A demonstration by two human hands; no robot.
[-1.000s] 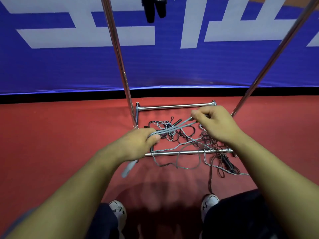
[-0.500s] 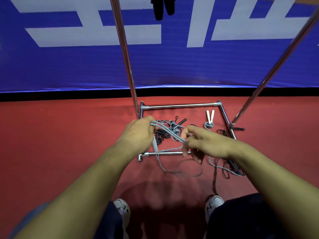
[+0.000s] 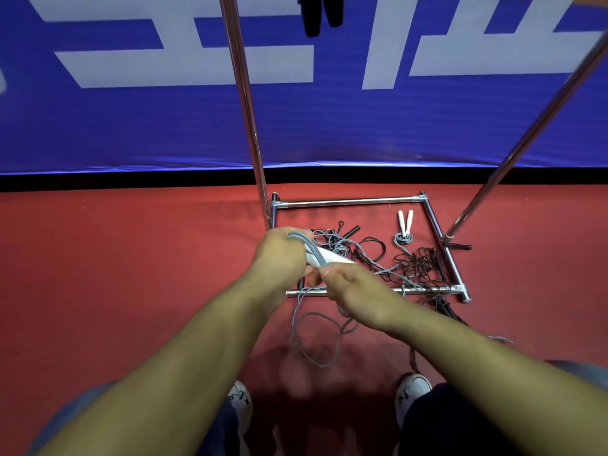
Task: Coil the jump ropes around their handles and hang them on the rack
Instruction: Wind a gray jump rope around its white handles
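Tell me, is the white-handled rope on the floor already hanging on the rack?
No, the white-handled rope lies on the red floor inside the rack's base frame.

Red floor covering [image 3: 115, 274], spreading under and to both sides of the hands. Blue banner [image 3: 131, 126] with large white lettering, upright beyond the hands; black strip [image 3: 98, 183] along its base. White shoes [image 3: 413, 394], below the forearms.

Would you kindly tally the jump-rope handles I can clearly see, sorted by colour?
White handles: 3, one gripped in the left hand with grey cord over it, and a pair on the floor.
Black handles: 4, two hanging at the top, one inside the rack base, one by its right bar.
Total: 7; the tangle may hide more.
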